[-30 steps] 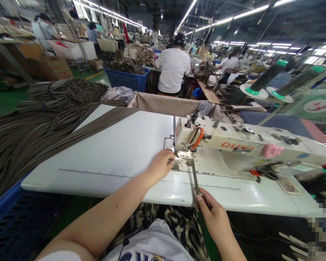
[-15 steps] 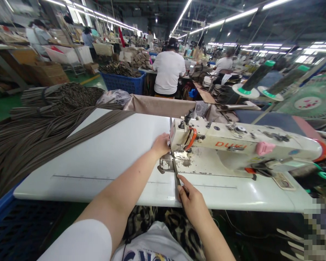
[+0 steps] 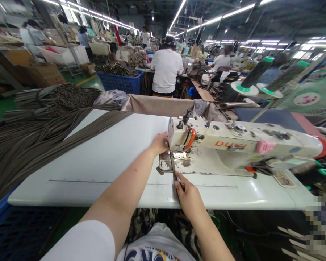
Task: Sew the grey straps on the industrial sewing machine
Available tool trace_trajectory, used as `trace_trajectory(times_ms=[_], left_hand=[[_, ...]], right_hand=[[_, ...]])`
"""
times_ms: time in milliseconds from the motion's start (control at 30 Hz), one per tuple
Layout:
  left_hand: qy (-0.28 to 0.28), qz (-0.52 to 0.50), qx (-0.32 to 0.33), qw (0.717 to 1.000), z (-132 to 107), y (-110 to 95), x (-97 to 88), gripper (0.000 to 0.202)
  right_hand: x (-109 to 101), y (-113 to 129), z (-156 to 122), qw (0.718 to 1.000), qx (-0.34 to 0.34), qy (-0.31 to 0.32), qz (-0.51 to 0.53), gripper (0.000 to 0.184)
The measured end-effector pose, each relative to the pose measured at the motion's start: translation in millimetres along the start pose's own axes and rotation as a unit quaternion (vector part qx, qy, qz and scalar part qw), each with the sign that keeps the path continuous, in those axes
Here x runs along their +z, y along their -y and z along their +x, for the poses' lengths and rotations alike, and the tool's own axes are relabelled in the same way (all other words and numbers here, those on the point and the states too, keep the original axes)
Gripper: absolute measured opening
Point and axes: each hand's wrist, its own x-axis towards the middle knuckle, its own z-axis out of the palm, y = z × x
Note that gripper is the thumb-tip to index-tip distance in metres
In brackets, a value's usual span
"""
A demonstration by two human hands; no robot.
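Note:
A narrow dark grey-brown fabric strip [image 3: 172,165] runs from the table's front edge under the presser foot of a white sewing machine [image 3: 206,136]. My right hand [image 3: 188,195] is closed on this strip in front of the needle area, thumb and forefinger pinching it. A small shiny tool also shows in that hand, too small to name. My left hand [image 3: 159,143] reaches to the far left side of the machine head, close behind the needle. Its fingertips are hidden by the head, so what they touch cannot be seen.
Long strips [image 3: 92,132] lie in a thick bundle across the left of the white table [image 3: 97,163]. A blue crate [image 3: 29,224] stands below at left. Two thread cones [image 3: 256,74] and a fan [image 3: 306,98] are at right. A person in white [image 3: 167,69] sits ahead.
My right hand has moved slightly forward toward the needle with the strip. My left hand stays beside the machine head. The view has shifted a little.

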Motion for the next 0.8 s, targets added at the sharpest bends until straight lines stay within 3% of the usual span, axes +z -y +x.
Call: trace_trajectory(times_ms=[267,467,667,800], left_hand=[[0.006,0.006,0.019,1.000,2.9,3.3,-0.5,0.022],[-0.007,-0.034,-0.001,0.999,2.6,3.9,2.0,0.018],[-0.060,-0.123,-0.047,0.989,1.6,8.5,-0.6,0.003],[-0.114,-0.201,-0.094,0.968,-6.3,14.3,-2.5,0.011]], right_hand=[[3.7,0.8,4.3,0.999,-0.004,-0.016,-0.034,0.052],[6.7,-2.2,7.1,0.999,-0.006,-0.021,-0.034,0.049],[5.7,-4.4,6.1,0.992,-0.078,-0.095,0.010,0.045],[1.2,-3.8,2.7,0.984,-0.103,-0.138,0.043,0.041]])
